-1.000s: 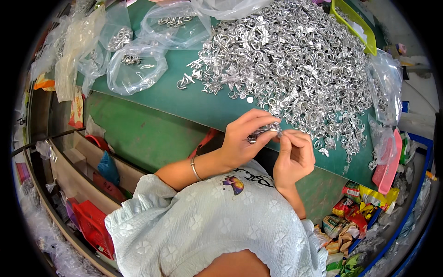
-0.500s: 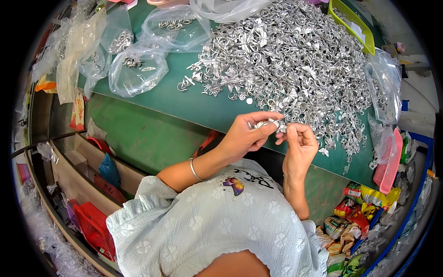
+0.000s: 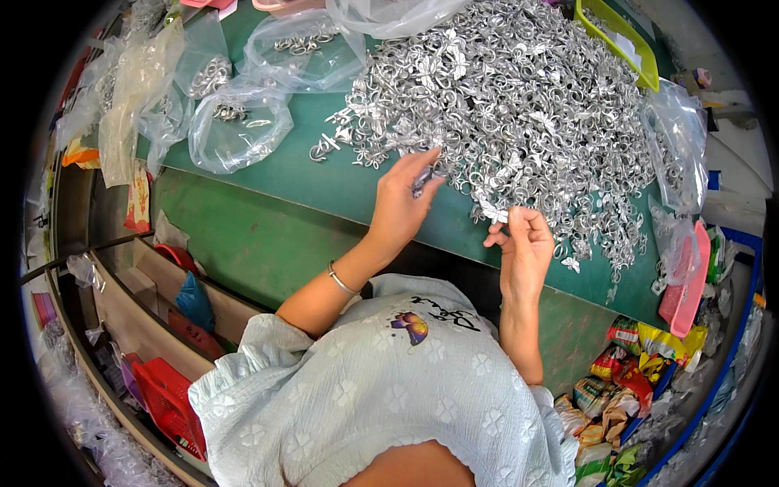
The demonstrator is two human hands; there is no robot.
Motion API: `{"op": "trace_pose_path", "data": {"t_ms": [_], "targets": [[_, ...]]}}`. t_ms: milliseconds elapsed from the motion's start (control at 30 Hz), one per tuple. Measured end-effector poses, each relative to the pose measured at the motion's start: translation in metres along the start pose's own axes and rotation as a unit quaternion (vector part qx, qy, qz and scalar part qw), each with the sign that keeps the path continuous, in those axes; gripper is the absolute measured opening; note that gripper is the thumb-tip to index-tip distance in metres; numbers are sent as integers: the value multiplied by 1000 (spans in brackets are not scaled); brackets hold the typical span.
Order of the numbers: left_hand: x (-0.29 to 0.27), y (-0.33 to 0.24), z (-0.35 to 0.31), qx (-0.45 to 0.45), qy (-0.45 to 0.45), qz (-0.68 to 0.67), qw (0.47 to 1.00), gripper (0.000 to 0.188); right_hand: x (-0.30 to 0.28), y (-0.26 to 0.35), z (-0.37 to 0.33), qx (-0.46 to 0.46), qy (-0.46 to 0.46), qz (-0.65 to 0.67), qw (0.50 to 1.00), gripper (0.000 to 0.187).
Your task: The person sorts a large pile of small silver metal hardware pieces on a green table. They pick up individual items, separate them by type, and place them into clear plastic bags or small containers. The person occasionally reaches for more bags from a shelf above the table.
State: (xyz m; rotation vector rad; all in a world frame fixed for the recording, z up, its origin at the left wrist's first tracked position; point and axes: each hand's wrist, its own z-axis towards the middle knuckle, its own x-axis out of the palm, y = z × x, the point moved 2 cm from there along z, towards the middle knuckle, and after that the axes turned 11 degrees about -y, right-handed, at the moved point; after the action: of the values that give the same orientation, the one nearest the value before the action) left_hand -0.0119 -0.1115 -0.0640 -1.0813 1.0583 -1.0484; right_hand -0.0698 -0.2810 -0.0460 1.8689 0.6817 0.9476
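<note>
A wide heap of small silver-coloured metal rings and charms covers much of the green table. My left hand is at the heap's near left edge, curled around a few silver rings that show between thumb and fingers. To its right, my right hand is closed in a pinch at the near edge of the heap. A butterfly-shaped silver piece is at its thumb and fingertip. The fingers partly hide how it is gripped.
Clear plastic bags holding some silver pieces lie on the left. A yellow-green tray is at the far right. A pink basket sits at the right edge. Below stand a red basket and colourful packets.
My left hand has moved away from my right, up and left to the heap's edge, keeping rings in its grasp. My right hand has barely moved; the butterfly-shaped piece now shows at its fingertips.
</note>
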Motion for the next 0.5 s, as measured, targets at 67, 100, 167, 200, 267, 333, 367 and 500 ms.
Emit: {"op": "trace_pose_path", "data": {"t_ms": [67, 100, 167, 200, 267, 333, 367, 500], "targets": [[-2, 0, 2, 101, -65, 80, 990, 34, -4, -8, 2, 17, 9, 10, 1000, 11], [-3, -1, -1, 70, -57, 37, 995, 31, -5, -11, 2, 15, 9, 5, 1000, 11], [-7, 5, -14, -234, 96, -216, 943, 32, -6, -12, -1, 0, 20, -14, 1000, 10], [-6, 4, -22, -373, 167, -331, 850, 34, -3, -13, -5, -19, 30, -51, 998, 10], [-1, -19, -32, -559, 217, -334, 727, 59, 7, -16, -14, -55, 52, -123, 989, 9], [4, -6, -42, -588, 261, -414, 645, 55, 3, -10, -11, -161, 53, -267, 949, 6], [5, 5, -47, -584, 276, -477, 596, 52, 5, -2, -4, -246, 15, -308, 919, 5], [6, 3, -49, -587, 218, -518, 583, 43, 16, 8, 18, -414, 37, -456, 787, 23]]}}
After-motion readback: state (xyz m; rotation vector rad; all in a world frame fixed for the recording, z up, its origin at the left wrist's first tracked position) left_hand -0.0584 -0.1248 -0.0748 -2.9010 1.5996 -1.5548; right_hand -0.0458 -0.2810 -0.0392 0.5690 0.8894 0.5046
